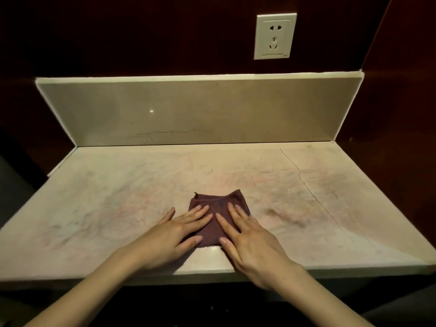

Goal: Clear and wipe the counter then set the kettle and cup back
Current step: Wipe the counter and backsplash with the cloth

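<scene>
— While my palms lie flat, what do you count on the counter (118,197)?

— One cloth (218,204), dark purplish, folded small, lying near the front edge about midway across. It is the only loose thing on the stone from this head view.

— And your hands?

— Two, both on that cloth. My left hand (172,234) covers its left part, fingers straight and slightly spread, with the outermost finger reaching past the cloth onto bare stone. My right hand (247,239) presses the right part, fingers likewise straight, nothing curled round the fabric. The far edge of the cloth shows beyond my fingertips.

— Any containers holding something?

— I see none to look into; kettle and cup do not show in this view.

— What else is there?

— One backsplash (200,112) standing along the far side of the counter, and one white wall socket (274,36) on the dark panel above it, toward the right. A thin crack (304,182) runs through the stone at the right, well apart from my hands.
</scene>
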A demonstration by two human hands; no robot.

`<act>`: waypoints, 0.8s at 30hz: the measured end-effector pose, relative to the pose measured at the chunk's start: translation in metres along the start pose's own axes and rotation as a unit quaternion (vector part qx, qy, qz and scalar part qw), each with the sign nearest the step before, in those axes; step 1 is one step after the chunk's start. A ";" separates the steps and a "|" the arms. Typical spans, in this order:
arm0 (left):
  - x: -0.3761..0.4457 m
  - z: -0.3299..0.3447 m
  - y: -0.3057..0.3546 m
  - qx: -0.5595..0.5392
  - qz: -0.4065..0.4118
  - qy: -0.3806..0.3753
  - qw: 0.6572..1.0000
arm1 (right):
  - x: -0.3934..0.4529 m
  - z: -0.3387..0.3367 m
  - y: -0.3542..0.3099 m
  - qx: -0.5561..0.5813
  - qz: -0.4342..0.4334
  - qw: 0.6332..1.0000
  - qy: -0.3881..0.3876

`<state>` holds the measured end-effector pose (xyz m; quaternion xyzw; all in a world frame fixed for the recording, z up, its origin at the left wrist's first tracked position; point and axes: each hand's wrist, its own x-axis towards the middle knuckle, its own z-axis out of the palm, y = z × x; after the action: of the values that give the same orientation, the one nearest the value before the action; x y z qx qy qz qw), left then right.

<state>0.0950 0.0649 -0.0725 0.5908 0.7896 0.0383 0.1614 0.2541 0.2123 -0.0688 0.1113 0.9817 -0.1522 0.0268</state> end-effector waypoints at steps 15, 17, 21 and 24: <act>-0.021 0.007 0.008 -0.019 -0.024 0.000 1.000 | -0.008 -0.001 -0.008 -0.029 -0.049 0.998 -0.025; -0.010 0.010 0.027 -0.020 -0.017 0.003 1.000 | -0.020 -0.006 0.010 -0.032 -0.040 0.998 -0.026; 0.016 0.014 0.072 -0.029 0.007 0.010 1.000 | -0.049 -0.016 0.048 -0.043 -0.011 0.999 -0.028; 0.039 0.017 0.110 -0.024 0.027 0.012 0.999 | -0.074 -0.024 0.078 -0.052 0.018 0.998 -0.028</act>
<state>0.1912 0.1321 -0.0690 0.6074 0.7741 0.0688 0.1646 0.3434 0.2768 -0.0622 0.1227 0.9850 -0.1033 0.0630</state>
